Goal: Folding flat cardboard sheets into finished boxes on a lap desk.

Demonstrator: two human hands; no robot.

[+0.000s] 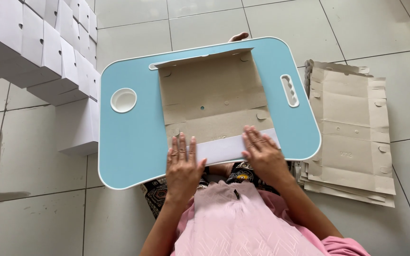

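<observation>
White folded boxes [39,47] stacked in rows on floor off lap desk [129,137] far-left corner; flat brown cardboard stack [352,132] off its right edge. Cardboard blank [214,95]: brown, unfolded, centre of blue desk, white flap [224,149] turned up at near edge. Left hand [183,166] & right hand [262,151] apart, flat, pressing flap ends. Far side: toe only; legs hidden under desk.

Bright, even daylight, soft and diffuse. Faint shadow under blue lap table [129,142] onto tiled floor [34,213], cast toward lower left. Mild sheen on tiles, no harsh glare. Sharp focus throughout, no motion blur. Slight wide-angle bowing at frame edges.
</observation>
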